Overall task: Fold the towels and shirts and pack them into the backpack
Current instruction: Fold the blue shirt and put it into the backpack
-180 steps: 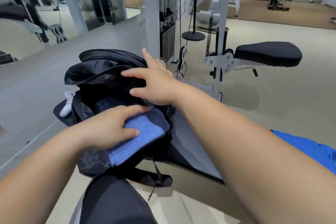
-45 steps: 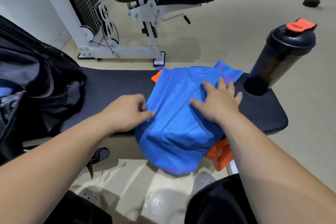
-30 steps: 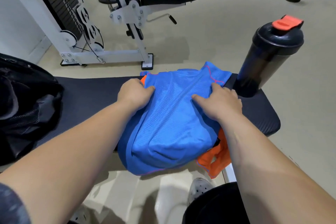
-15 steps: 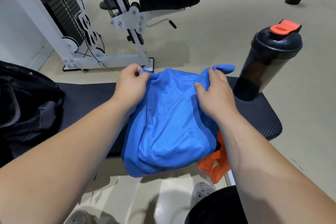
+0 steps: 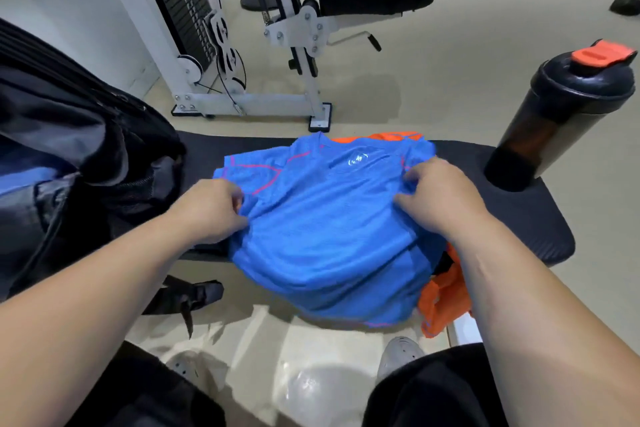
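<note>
Blue towel (image 5: 20,173) sits inside black backpack (image 5: 86,149).

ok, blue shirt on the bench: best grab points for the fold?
Probably the two side edges near the shoulders, one hand per side, where the left hand and right hand pinch now. The blue shirt lies flat, hem overhanging the bench.

Only one mark found: round pale logo (image 5: 358,159) on chest of blue shirt (image 5: 325,236), just below the collar, with what looks like a letter "M" inside, too blurred to confirm. No other text, numbers or labels readable on shaker bottle (image 5: 561,114) or backpack (image 5: 69,156).
</note>
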Motion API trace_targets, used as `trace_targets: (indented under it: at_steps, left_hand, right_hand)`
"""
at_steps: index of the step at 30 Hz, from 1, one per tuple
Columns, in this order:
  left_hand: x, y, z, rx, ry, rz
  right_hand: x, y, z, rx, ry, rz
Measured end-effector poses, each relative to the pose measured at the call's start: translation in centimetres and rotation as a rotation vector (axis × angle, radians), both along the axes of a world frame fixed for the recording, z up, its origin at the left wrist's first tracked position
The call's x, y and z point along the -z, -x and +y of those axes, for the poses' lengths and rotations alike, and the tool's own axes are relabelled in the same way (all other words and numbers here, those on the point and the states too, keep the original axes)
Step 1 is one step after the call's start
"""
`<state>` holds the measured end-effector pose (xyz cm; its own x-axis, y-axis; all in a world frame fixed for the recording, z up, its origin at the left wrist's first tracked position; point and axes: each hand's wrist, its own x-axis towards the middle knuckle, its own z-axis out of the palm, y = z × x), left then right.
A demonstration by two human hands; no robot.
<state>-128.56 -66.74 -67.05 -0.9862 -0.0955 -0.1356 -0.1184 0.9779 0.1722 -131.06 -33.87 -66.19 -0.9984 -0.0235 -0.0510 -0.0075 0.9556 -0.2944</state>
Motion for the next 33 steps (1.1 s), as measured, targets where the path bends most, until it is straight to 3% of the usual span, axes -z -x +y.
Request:
trace_targets:
  at_steps: [2, 5, 8, 14, 19, 23, 27, 30, 33]
  left_hand:
    - [0.6, -0.4, -0.5, -0.010, 0.064, -0.075]
    - [0.2, -0.3, 0.3, -0.033, 0.057, 0.147]
    - [0.0, 0.1, 2.4, 0.083, 0.025, 0.320]
    - [2.1, 1.0, 8.3, 0.451, 0.030, 0.186]
    - [4.5, 3.3, 12.0, 0.522, 0.121, 0.036]
    - [5.8, 4.4, 12.6, 0.473, 0.091, -0.074]
    - [6.3, 4.3, 11.5, 0.360, 0.079, -0.056]
    - [6.3, 4.5, 9.5, 0.248, 0.077, -0.046]
    - [6.3, 4.5, 7.4, 0.215, 0.087, -0.039]
  right_hand:
    - [0.1, -0.3, 0.1, 0.027, 0.035, -0.059]
    - [0.2, -0.3, 0.6, 0.140, 0.168, 0.002]
    - [0.8, 0.2, 1.5, 0.209, 0.200, -0.019]
    - [1.8, 0.8, 2.6, 0.232, 0.375, -0.049]
    - [2.1, 1.1, 2.9, 0.255, 0.407, 0.089]
    - [2.2, 1.5, 3.2, 0.238, 0.493, 0.171]
    - [1.8, 1.7, 3.1, 0.257, 0.628, 0.188]
    - [2.2, 1.8, 2.4, 0.221, 0.732, 0.111]
    - [2.5, 1.7, 1.7, 0.068, 0.676, -0.055]
